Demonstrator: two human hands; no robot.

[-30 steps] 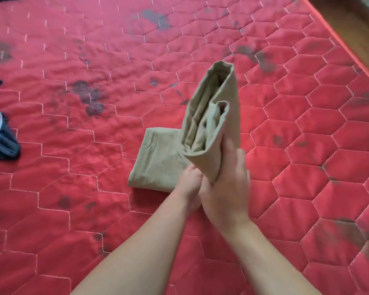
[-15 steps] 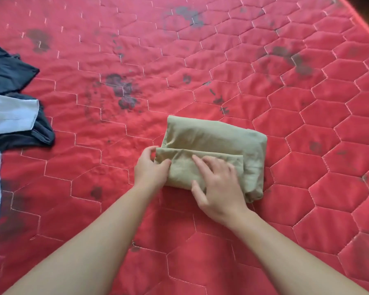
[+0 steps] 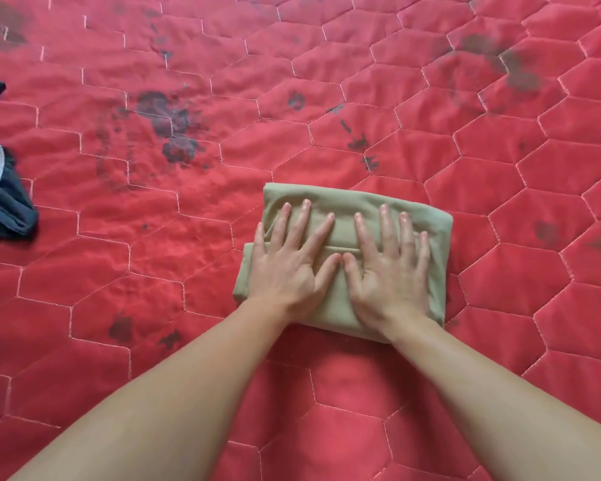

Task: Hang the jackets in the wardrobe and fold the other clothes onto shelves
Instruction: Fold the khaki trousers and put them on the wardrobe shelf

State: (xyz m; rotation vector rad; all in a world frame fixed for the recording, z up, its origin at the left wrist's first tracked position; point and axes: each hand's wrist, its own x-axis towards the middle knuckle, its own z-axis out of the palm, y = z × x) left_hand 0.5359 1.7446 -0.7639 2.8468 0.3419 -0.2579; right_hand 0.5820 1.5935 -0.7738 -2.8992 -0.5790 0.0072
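Red quilted bed cover [image 3: 431, 140] being used as folding surface. Folded khaki garment [image 3: 347, 199] being pressed flat by left hand [image 3: 285, 272] and right hand [image 3: 389, 276], fingers spread. Dark clothes [image 3: 7, 210] far left being left unfolded; shelving judged pending.

Left hand [image 3: 285, 269] and right hand [image 3: 389, 276] lie flat side by side (fingers spread, thumbs touching).
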